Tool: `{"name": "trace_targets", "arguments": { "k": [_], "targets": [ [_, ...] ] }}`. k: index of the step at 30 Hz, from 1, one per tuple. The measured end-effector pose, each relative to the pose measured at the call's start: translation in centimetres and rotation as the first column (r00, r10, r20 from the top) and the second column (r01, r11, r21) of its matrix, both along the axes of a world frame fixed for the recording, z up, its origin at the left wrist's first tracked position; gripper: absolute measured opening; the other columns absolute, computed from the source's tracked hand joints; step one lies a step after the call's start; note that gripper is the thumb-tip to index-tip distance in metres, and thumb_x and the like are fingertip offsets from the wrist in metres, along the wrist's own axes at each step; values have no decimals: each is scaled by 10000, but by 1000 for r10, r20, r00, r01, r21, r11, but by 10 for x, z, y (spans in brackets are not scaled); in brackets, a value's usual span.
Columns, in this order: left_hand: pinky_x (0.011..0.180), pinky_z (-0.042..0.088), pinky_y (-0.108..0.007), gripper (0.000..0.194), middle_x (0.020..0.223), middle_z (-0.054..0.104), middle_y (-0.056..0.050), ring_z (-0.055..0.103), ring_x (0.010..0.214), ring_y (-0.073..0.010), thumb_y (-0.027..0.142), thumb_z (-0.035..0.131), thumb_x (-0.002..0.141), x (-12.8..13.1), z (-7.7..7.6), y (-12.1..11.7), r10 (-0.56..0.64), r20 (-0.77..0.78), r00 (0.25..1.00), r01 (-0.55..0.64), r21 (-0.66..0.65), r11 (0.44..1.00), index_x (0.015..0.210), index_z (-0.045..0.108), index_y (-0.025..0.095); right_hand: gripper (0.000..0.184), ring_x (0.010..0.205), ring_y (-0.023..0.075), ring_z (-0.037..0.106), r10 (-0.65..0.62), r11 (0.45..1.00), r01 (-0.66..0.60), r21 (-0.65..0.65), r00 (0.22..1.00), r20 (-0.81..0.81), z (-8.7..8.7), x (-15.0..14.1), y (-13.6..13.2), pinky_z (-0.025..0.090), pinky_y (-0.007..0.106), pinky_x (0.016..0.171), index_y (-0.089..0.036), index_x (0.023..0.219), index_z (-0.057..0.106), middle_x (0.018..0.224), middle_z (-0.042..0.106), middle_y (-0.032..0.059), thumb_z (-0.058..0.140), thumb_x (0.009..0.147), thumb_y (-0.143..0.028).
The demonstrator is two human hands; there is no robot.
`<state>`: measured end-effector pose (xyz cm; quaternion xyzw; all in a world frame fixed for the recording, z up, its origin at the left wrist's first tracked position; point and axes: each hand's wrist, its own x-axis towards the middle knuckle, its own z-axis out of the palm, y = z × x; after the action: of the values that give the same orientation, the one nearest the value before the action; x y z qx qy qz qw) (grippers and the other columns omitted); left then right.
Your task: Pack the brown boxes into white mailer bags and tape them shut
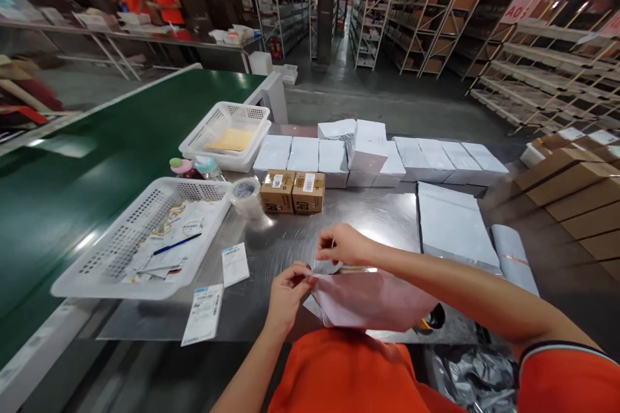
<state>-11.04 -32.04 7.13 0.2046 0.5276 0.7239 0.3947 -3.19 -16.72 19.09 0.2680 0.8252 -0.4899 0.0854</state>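
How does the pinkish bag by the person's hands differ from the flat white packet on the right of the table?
The pinkish bag is gripped at its edge by the left hand; no hand touches the white packet. The bag slants at the table's front edge, while the packet lies flat farther back. The bag looks pink-tinted, the packet white. Both are pale.

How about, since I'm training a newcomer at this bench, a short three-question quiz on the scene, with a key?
1. How many printed slips lie between the nearer white basket and the left hand?
2. True or false: the two small brown boxes are stacked one on top of the other.
3. The left hand pinches the edge of: A) a tape roll; B) a pale bag; C) a pen.

Key: 1. Two. 2. False; they stand side by side. 3. B.
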Motion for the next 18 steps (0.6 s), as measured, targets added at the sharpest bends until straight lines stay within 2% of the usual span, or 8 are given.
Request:
{"name": "trace_targets", "arguments": {
  "k": [5,8,11,15,18],
  "targets": [
    [600,421,-189,335,711,549,22,516,670,-104,266,884,545,-1,0,1,17,31,999,-18,36,999,611,574,158,57,527,47,467,109,992,-108,-60,994,2,-19,5,-9,348,157,494,-138,660,700,555,569,-62,701,715,-124],
    [627,452,-200,350,740,582,23,551,691,-113,226,882,523,-2,-1,3,5,43,999,-6,38,999,673,572,168,77,490,53,469,98,963,-91,-252,995,17,-22,6,-12,366,170,476,-139,753,743,536,566,-66,708,735,-206],
    [627,466,-224,382,739,616,15,581,701,-139,192,871,501,-4,0,5,-61,59,996,61,-1,998,766,596,178,185,485,69,513,66,927,-40,-374,996,58,-22,5,-10,395,184,477,-149,783,753,550,607,-60,800,650,-269],
    [682,470,-248,282,757,618,-6,580,748,-157,178,836,521,-5,4,7,-98,-61,993,96,-27,995,737,654,165,337,506,76,511,14,928,19,-373,996,84,-20,5,-7,398,193,486,-155,651,724,528,610,-59,923,427,-310],
    [674,444,-237,208,758,591,-16,553,738,-147,210,821,569,-6,7,6,-92,-191,977,89,-26,996,566,620,155,266,514,75,508,-43,945,57,-322,998,49,-20,5,-9,397,198,503,-157,593,693,537,622,-60,903,451,-237]
  ]
}}
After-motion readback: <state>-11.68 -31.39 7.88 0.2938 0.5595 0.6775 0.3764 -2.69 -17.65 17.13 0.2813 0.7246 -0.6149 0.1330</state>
